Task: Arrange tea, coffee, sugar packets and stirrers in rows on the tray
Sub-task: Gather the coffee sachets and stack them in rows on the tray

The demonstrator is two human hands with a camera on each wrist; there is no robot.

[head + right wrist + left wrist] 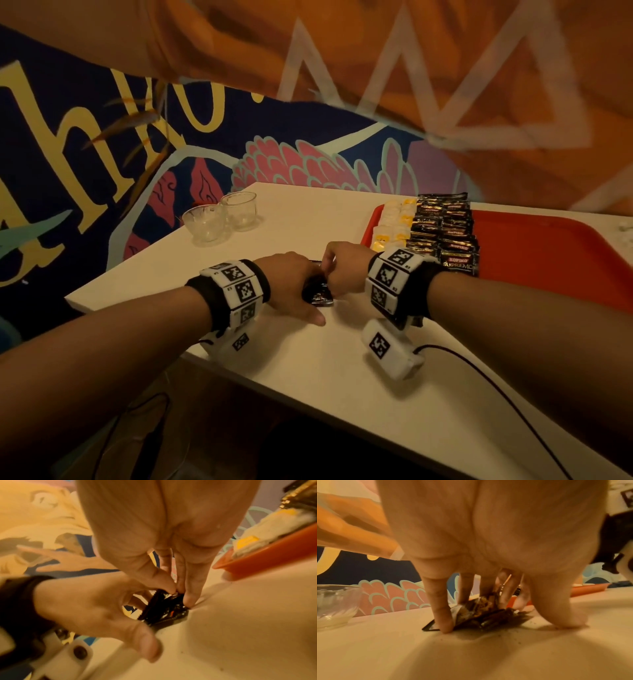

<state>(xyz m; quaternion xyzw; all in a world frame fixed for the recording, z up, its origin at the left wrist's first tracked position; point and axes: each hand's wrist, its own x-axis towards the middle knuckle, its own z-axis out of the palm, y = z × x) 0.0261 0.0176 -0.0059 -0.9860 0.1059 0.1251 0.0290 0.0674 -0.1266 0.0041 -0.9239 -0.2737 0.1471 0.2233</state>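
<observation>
A small pile of black coffee sachets [318, 295] [489, 615] [164, 609] lies on the white table [342, 383], just left of the red tray [548, 246]. My left hand [291, 284] [506, 622] arches over the pile, fingertips down on and around the sachets and thumb on the table beside them. From the tray side, my right hand [342, 270] [178, 593] pinches the sachets' upper edges between thumb and fingers. On the tray lie a row of white and yellow tea bags [394, 222] [254, 539] and a row of black coffee sachets [445, 236]. No stirrers or sugar packets show.
Two empty glass cups [205, 221] [241, 209] stand at the table's far left corner, one of them a glass cup [334, 601] in the left wrist view. A black cable [496, 387] trails over the near right. A painted wall runs close behind the table.
</observation>
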